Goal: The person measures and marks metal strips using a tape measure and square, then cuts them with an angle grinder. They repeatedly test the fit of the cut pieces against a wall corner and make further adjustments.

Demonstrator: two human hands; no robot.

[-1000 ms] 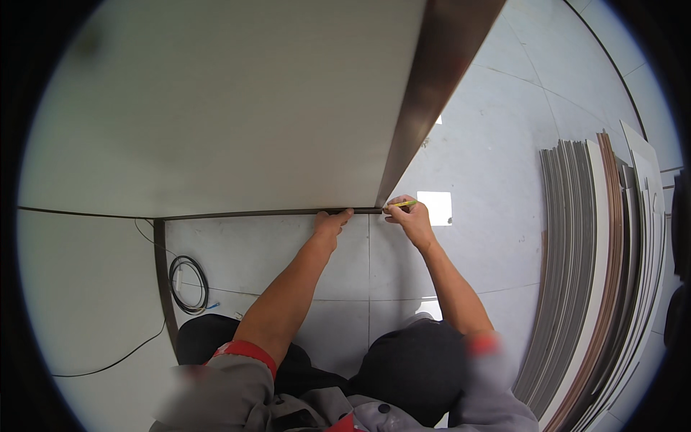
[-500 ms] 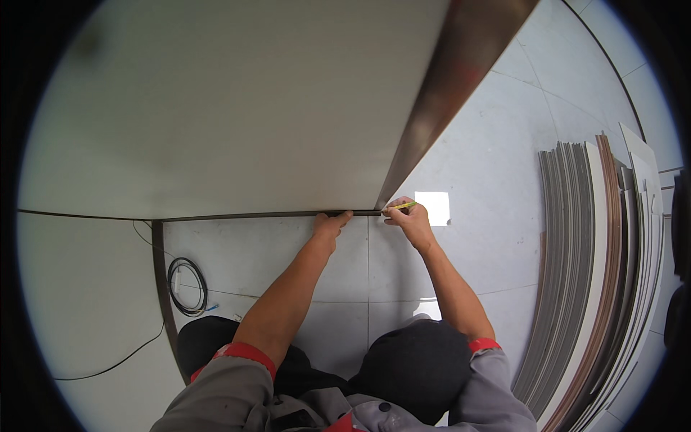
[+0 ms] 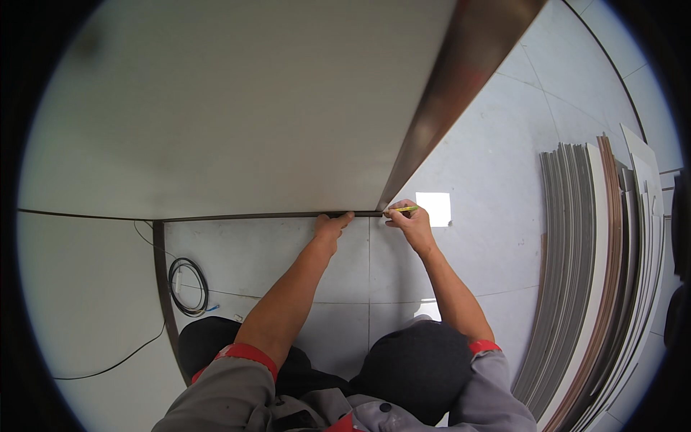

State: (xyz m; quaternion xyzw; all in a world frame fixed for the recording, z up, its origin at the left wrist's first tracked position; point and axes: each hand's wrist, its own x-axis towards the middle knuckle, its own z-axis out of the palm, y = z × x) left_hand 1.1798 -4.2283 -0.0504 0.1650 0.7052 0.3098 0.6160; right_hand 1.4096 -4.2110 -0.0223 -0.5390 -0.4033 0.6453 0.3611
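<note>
A long dark strip (image 3: 245,216) runs along the bottom edge of a large pale wall panel (image 3: 237,108). At that strip my left hand (image 3: 331,228) is pressed up against it, one finger stretched along it toward the right; its other fingers are partly hidden. Just beyond the strip's right end, by the foot of the brown metallic corner trim (image 3: 432,115), my right hand (image 3: 412,223) is closed around a thin yellow pencil (image 3: 405,209). The pencil's tip points left, close to the corner.
A coil of black cable (image 3: 188,286) lies on the tiled floor (image 3: 345,266) at the left, near a dark upright edge (image 3: 163,273). On the right stands a stack of long grey, white and brown panels (image 3: 568,273). A bright patch of light (image 3: 435,209) falls beside my right hand.
The view has shifted very slightly. My right hand and the pencil have tilted a little, the pencil lying flatter now; my left hand stays on the strip.
</note>
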